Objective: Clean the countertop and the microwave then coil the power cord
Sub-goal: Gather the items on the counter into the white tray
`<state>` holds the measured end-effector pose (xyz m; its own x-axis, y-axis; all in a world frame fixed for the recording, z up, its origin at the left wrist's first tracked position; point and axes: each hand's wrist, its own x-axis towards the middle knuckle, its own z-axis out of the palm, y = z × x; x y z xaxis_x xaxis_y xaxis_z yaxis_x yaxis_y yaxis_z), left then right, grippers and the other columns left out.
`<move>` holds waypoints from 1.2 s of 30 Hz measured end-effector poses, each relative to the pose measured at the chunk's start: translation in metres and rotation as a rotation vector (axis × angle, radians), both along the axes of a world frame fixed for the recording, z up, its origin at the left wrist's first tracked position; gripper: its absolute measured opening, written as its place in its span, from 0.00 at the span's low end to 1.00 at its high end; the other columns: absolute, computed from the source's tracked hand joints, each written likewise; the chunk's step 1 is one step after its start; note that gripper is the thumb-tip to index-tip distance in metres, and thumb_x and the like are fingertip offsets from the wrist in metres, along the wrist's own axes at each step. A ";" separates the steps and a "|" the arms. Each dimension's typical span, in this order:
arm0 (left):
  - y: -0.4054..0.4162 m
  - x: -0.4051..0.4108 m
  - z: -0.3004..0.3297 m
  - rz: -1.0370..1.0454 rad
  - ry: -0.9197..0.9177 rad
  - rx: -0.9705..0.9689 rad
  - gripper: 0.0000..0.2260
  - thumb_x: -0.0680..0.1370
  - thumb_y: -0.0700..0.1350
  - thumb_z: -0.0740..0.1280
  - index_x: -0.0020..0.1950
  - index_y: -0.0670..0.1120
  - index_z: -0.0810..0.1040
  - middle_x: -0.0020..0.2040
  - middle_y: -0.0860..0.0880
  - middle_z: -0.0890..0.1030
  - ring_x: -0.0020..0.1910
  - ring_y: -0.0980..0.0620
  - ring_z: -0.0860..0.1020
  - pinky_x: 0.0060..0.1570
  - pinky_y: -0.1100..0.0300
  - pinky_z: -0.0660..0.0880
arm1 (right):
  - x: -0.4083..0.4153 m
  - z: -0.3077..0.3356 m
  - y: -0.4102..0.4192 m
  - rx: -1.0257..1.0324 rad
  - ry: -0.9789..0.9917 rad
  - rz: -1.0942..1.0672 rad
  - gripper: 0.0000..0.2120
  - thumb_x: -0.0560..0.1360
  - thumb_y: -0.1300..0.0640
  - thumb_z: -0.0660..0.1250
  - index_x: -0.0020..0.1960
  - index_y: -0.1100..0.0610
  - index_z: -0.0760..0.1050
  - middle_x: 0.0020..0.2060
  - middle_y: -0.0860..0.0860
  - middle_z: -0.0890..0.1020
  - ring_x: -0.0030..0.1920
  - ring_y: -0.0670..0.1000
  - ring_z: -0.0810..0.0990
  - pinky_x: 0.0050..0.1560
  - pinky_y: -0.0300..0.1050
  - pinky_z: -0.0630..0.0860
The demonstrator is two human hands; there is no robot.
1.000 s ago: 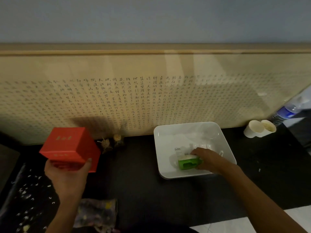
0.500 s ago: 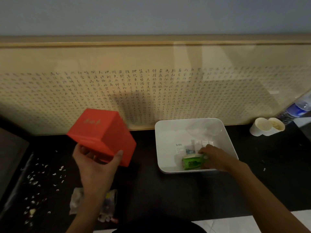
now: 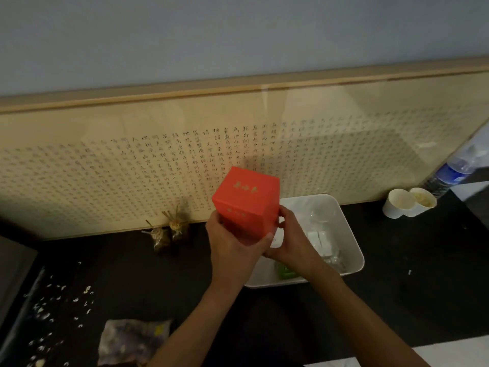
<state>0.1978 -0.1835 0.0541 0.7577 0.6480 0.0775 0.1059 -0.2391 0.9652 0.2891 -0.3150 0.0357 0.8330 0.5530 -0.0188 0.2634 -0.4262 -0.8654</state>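
Head view: red box (image 3: 247,201) was carried rightward over to the white tray (image 3: 353,251), above its left edge, now clamped by left hand (image 3: 235,245) and right hand (image 3: 292,241) fingers. Tabletop (image 3: 397,300) clearing looked underway; crumbs (image 3: 58,305) left of tray remained unwiped.

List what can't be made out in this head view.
- Green item in the white tray: mostly hidden by the right hand.
- Red box: gold lettering too blurred to read; underside hidden by the left hand.
- Water bottle: cut off by the right edge.
- Microwave and power cord: not identifiable anywhere.
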 end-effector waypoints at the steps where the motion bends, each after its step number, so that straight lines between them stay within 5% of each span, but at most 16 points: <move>1: 0.000 -0.001 -0.003 -0.039 0.020 0.013 0.53 0.57 0.64 0.82 0.75 0.57 0.58 0.70 0.56 0.67 0.69 0.59 0.71 0.64 0.59 0.75 | 0.004 -0.006 -0.001 0.007 0.048 -0.004 0.49 0.60 0.43 0.83 0.71 0.41 0.56 0.68 0.42 0.69 0.64 0.45 0.73 0.60 0.44 0.78; 5: 0.011 -0.014 -0.016 -0.135 0.146 0.166 0.48 0.63 0.62 0.81 0.76 0.57 0.59 0.70 0.58 0.65 0.68 0.59 0.69 0.60 0.65 0.70 | 0.026 -0.032 -0.014 -0.039 0.120 0.009 0.50 0.59 0.53 0.84 0.72 0.43 0.57 0.66 0.44 0.71 0.65 0.47 0.73 0.58 0.42 0.78; 9: 0.030 -0.033 -0.029 -0.094 0.262 0.231 0.42 0.71 0.54 0.79 0.78 0.51 0.60 0.70 0.56 0.65 0.71 0.55 0.68 0.67 0.59 0.68 | 0.045 -0.046 -0.018 -0.119 0.166 0.105 0.50 0.60 0.59 0.83 0.73 0.45 0.58 0.66 0.45 0.70 0.66 0.48 0.71 0.65 0.47 0.74; 16: 0.051 -0.063 -0.043 0.026 0.364 0.187 0.34 0.75 0.48 0.77 0.77 0.50 0.65 0.67 0.55 0.68 0.67 0.56 0.70 0.69 0.55 0.70 | 0.063 -0.057 0.002 -0.127 0.269 0.203 0.48 0.65 0.65 0.80 0.73 0.43 0.56 0.67 0.42 0.70 0.69 0.44 0.67 0.57 0.38 0.75; 19: 0.060 -0.074 -0.049 0.066 0.407 0.176 0.32 0.75 0.47 0.76 0.76 0.50 0.66 0.65 0.54 0.69 0.66 0.56 0.72 0.68 0.55 0.71 | 0.068 -0.061 0.010 -0.126 0.282 0.238 0.48 0.66 0.65 0.79 0.76 0.47 0.55 0.71 0.46 0.69 0.70 0.45 0.65 0.60 0.39 0.73; 23: 0.072 -0.085 -0.058 0.106 0.452 0.141 0.28 0.77 0.46 0.75 0.74 0.49 0.68 0.66 0.52 0.71 0.65 0.55 0.73 0.68 0.50 0.74 | 0.072 -0.066 0.011 -0.119 0.297 0.241 0.48 0.66 0.66 0.79 0.76 0.47 0.55 0.68 0.44 0.68 0.71 0.47 0.66 0.50 0.28 0.72; 31: 0.086 -0.098 -0.074 0.114 0.528 0.081 0.26 0.78 0.45 0.73 0.74 0.50 0.69 0.68 0.48 0.73 0.64 0.53 0.74 0.66 0.51 0.74 | 0.066 -0.075 0.005 -0.114 0.308 0.217 0.46 0.68 0.64 0.78 0.76 0.49 0.56 0.68 0.50 0.74 0.67 0.51 0.74 0.50 0.34 0.77; 36: 0.095 -0.099 -0.080 0.091 0.535 0.079 0.24 0.78 0.46 0.73 0.73 0.50 0.70 0.67 0.47 0.74 0.61 0.54 0.74 0.65 0.53 0.74 | 0.059 -0.067 0.006 -0.177 0.275 0.233 0.44 0.70 0.62 0.77 0.77 0.47 0.55 0.58 0.38 0.75 0.58 0.39 0.76 0.46 0.25 0.73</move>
<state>0.0984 -0.0888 -0.0261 0.6461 0.7203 -0.2525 0.6004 -0.2755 0.7507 0.3484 -0.3092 -0.0311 0.6359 0.6950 -0.3355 0.1392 -0.5309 -0.8359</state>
